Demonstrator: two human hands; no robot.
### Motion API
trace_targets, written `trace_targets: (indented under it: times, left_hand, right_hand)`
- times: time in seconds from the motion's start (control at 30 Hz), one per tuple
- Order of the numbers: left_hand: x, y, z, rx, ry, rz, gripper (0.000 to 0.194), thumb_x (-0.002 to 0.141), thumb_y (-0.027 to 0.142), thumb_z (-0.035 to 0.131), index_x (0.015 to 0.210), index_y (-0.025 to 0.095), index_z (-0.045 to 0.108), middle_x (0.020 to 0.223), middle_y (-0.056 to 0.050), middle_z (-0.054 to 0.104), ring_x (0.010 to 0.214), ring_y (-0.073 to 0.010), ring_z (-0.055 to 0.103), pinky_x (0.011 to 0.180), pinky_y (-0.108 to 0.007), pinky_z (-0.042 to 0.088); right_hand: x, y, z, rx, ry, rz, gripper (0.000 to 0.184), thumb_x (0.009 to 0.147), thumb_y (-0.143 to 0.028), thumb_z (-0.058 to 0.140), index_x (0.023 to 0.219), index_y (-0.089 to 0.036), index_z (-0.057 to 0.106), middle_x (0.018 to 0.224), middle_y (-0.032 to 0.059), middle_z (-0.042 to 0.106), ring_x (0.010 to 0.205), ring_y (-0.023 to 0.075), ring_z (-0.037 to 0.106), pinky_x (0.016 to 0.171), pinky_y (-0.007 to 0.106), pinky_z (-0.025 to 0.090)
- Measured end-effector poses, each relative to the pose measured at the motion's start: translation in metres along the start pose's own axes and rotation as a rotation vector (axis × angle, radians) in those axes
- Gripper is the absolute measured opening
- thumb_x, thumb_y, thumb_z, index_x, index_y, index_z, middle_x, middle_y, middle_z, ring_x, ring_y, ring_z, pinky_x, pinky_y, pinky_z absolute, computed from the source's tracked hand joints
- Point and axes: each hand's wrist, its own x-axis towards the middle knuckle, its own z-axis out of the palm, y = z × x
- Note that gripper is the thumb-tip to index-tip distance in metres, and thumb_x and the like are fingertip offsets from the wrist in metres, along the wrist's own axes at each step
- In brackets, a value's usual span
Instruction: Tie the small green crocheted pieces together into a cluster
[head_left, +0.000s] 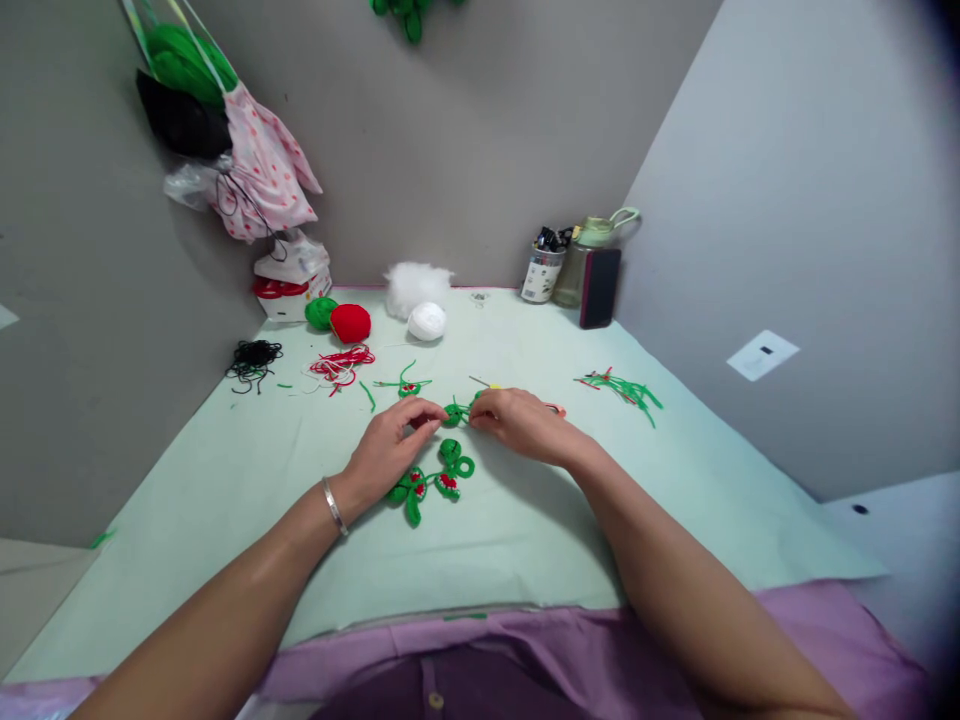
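One green crocheted piece [453, 414] lies between your left hand [397, 445] and right hand [519, 422]; each grip looks narrow, whether pinching it I cannot tell.

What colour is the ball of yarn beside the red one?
Green, showing best in the head view.

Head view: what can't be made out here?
All in the head view:
Green piece at the left hand: fingertips obscure the exact grip.
Orange item: mostly hidden by the right hand.
Green hanging item: cut off by the top edge.
Cup label: too small to read.
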Motion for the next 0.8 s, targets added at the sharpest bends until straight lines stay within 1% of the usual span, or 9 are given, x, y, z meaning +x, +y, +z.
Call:
trace_targets:
  times: [0.07,0.17,0.27,0.37,0.4,0.47,0.5,0.6,0.8]
  left_hand:
    - [-0.001,-0.001,0.001,-0.034,0.015,-0.012,0.012,0.082,0.024,0.069,0.093,0.024,0.076,0.095,-0.004,0.071,0.089,-0.021,0.062,0.086,-0.032,0.048]
    - [-0.001,-0.001,0.001,-0.083,0.037,-0.042,0.021,0.081,0.023,0.072,0.101,0.023,0.074,0.103,-0.005,0.07,0.091,-0.0202,0.063,0.09,-0.034,0.049]
    - [-0.001,0.0,0.0,-0.11,0.02,-0.049,0.031,0.081,0.026,0.074,0.112,0.023,0.07,0.121,-0.007,0.067,0.105,-0.0216,0.063,0.099,-0.037,0.047]
    - [-0.002,0.002,0.001,-0.211,-0.093,-0.046,0.042,0.085,0.029,0.073,0.126,0.025,0.063,0.134,-0.007,0.062,0.124,-0.0233,0.058,0.109,-0.039,0.042]
    - [-0.002,0.002,0.001,-0.272,-0.144,-0.064,0.043,0.086,0.031,0.072,0.128,0.025,0.061,0.132,-0.008,0.063,0.124,-0.0235,0.058,0.108,-0.039,0.044]
    - [-0.002,0.003,0.002,-0.379,-0.205,-0.118,0.039,0.089,0.034,0.069,0.126,0.024,0.061,0.123,-0.008,0.067,0.114,-0.0231,0.064,0.101,-0.039,0.05]
    - [-0.002,0.003,0.001,-0.404,-0.204,-0.14,0.036,0.089,0.035,0.068,0.123,0.023,0.064,0.119,-0.008,0.069,0.107,-0.0225,0.066,0.097,-0.038,0.052]
    - [0.0,0.004,-0.001,-0.401,-0.123,-0.186,0.028,0.085,0.035,0.072,0.109,0.02,0.07,0.111,-0.006,0.07,0.093,-0.0201,0.07,0.09,-0.035,0.055]
    - [0.004,0.002,-0.009,-0.28,-0.072,-0.248,0.025,0.082,0.032,0.072,0.103,0.019,0.071,0.099,-0.005,0.07,0.09,-0.0213,0.07,0.087,-0.035,0.052]
  right_hand:
    - [0.0,0.0,-0.003,0.198,0.039,0.02,0.017,0.09,-0.021,0.057,0.087,-0.017,0.073,0.088,0.0065,0.071,0.079,0.0169,0.059,0.072,0.029,0.04]
    - [-0.001,-0.002,-0.012,0.66,0.044,-0.058,0.021,0.091,-0.032,0.06,0.085,-0.015,0.071,0.084,0.0048,0.07,0.078,0.0151,0.058,0.076,0.029,0.045]
    - [-0.003,-0.008,-0.018,0.928,0.014,-0.129,0.023,0.089,-0.037,0.066,0.085,-0.015,0.073,0.083,0.0043,0.069,0.075,0.0128,0.056,0.074,0.028,0.045]
    - [-0.004,-0.013,-0.017,1.037,-0.036,-0.116,0.023,0.086,-0.038,0.07,0.084,-0.015,0.074,0.082,0.0041,0.068,0.069,0.0111,0.053,0.067,0.025,0.044]
    - [-0.003,-0.014,-0.016,1.062,-0.056,-0.099,0.023,0.085,-0.038,0.071,0.084,-0.015,0.075,0.082,0.0041,0.068,0.068,0.0108,0.052,0.066,0.025,0.044]
    - [-0.002,-0.015,-0.013,1.105,-0.088,-0.057,0.023,0.082,-0.037,0.074,0.083,-0.015,0.075,0.08,0.0038,0.068,0.066,0.0098,0.051,0.063,0.024,0.042]
    - [-0.002,-0.015,-0.012,1.127,-0.096,-0.036,0.023,0.081,-0.037,0.074,0.082,-0.015,0.074,0.08,0.0035,0.068,0.064,0.0091,0.05,0.061,0.023,0.042]
    - [-0.001,-0.013,-0.013,1.207,-0.074,0.01,0.023,0.079,-0.037,0.077,0.081,-0.014,0.074,0.08,0.0029,0.067,0.06,0.0075,0.046,0.057,0.022,0.039]
    - [0.0,-0.004,-0.02,1.312,0.045,0.032,0.021,0.078,-0.035,0.077,0.081,-0.015,0.073,0.081,0.0028,0.065,0.056,0.0055,0.039,0.049,0.022,0.03]
